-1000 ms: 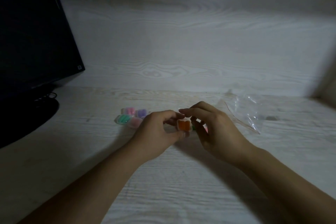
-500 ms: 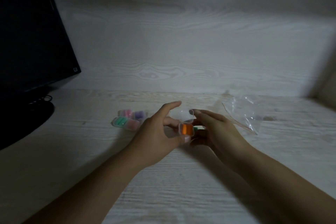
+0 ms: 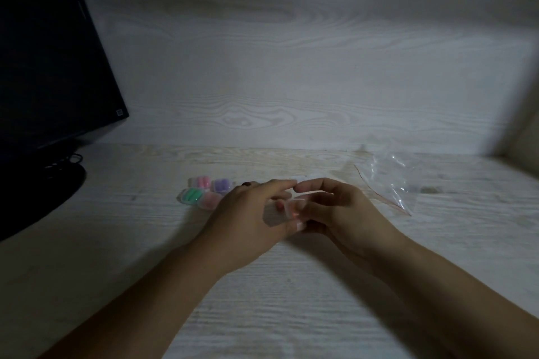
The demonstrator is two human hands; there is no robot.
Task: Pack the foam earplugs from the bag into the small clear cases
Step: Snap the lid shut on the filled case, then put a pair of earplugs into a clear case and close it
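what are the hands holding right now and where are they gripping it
Both hands hold one small clear plastic case between them: left hand fingers at its left side, right hand fingers at its right. Most of it is hidden.

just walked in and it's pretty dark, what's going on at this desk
A person's left hand and right hand meet over a pale wood-grain desk, holding a small clear plastic case between them; whether its lid is closed is hard to tell. Four filled cases with pink, purple and green foam earplugs sit in a cluster to the left. A crumpled clear plastic bag lies to the right.
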